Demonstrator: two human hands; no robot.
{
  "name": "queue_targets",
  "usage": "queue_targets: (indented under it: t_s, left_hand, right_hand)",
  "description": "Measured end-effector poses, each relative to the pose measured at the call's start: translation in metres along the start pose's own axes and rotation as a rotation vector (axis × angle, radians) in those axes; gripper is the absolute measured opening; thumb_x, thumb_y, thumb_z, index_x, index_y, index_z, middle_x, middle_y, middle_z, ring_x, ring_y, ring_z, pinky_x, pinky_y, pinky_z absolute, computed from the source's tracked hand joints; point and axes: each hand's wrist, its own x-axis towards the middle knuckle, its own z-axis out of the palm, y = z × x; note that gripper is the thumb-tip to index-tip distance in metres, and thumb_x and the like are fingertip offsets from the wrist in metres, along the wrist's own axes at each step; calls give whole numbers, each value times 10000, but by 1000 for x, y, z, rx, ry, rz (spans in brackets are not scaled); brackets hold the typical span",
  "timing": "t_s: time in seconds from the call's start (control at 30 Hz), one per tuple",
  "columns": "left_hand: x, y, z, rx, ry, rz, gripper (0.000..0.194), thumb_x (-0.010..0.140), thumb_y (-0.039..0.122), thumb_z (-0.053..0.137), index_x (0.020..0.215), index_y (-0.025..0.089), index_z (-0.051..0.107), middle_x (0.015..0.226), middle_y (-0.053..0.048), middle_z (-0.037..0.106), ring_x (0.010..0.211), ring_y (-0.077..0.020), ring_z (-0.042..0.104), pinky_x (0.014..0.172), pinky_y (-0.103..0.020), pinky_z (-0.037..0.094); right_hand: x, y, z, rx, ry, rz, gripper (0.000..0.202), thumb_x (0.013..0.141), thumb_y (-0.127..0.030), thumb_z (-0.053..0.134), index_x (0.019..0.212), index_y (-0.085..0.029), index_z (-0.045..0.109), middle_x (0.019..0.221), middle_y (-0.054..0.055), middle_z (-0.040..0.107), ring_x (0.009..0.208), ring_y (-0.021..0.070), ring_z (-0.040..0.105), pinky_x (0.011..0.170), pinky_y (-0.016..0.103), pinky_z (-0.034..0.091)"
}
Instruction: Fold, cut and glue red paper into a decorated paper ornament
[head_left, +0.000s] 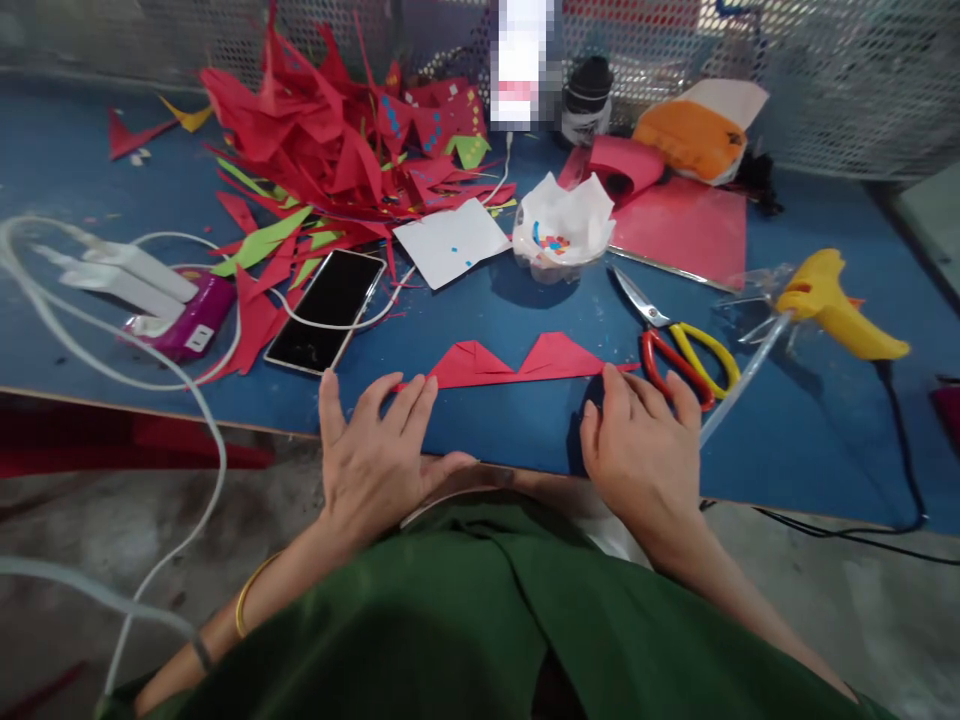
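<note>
A folded red paper piece lies on the blue table near its front edge, with two peaked humps rising from a long straight lower edge. My left hand rests on the table with its fingers stretched out, the fingertips touching the paper's left end. At the other end, my right hand has its fingers bent and close together on the paper; its fingertips partly cover that end. Just beyond the right hand are scissors with one red and one yellow handle loop, overlapped by the hand's fingers in this view.
A pile of red paper cutouts stands at the back left. Nearer are a phone, a purple power strip and white cables. A paper-lined bowl holds small coloured bits. A yellow glue gun lies right.
</note>
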Motion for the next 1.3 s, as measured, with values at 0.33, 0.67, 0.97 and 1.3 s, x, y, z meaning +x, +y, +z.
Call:
queue_targets:
  t_s: [0.33,0.67,0.97,1.3]
  left_hand:
    - [1,4,-7,-15,79,-108,607,948,613,496,1293,135,639,1274,-157,693,1264,-381,573,1194,-628,164]
    - [28,36,14,-171,-136,280,649,1013,530,409,1441,50,494,1445,-150,576,1311,-300,533,1125,-414,393]
    - [29,36,22,-187,-149,269,708,983,576,436,1437,36,498,1438,-175,576,1282,-333,539,1082,-460,439]
    - [30,36,21,-187,-132,288,511,926,271,492,1364,21,574,1399,-183,608,1301,-329,540,1086,-459,449]
  right_hand:
    - [-2,-6,-3,-2,-57,-40,469,978,-351,472,1331,-77,615,1286,218,666,1149,334,617,1112,588,337]
    - [-2,-11,-4,50,-86,-13,457,965,-322,484,1323,-72,622,1314,244,638,1193,365,580,1101,626,318]
    - [-3,-16,-6,219,100,11,520,973,-252,420,1413,20,472,1344,236,632,1285,314,561,1137,537,348]
    - [4,-41,3,400,-17,-210,506,1000,-278,362,1339,49,547,1328,228,649,1271,282,588,1123,444,423]
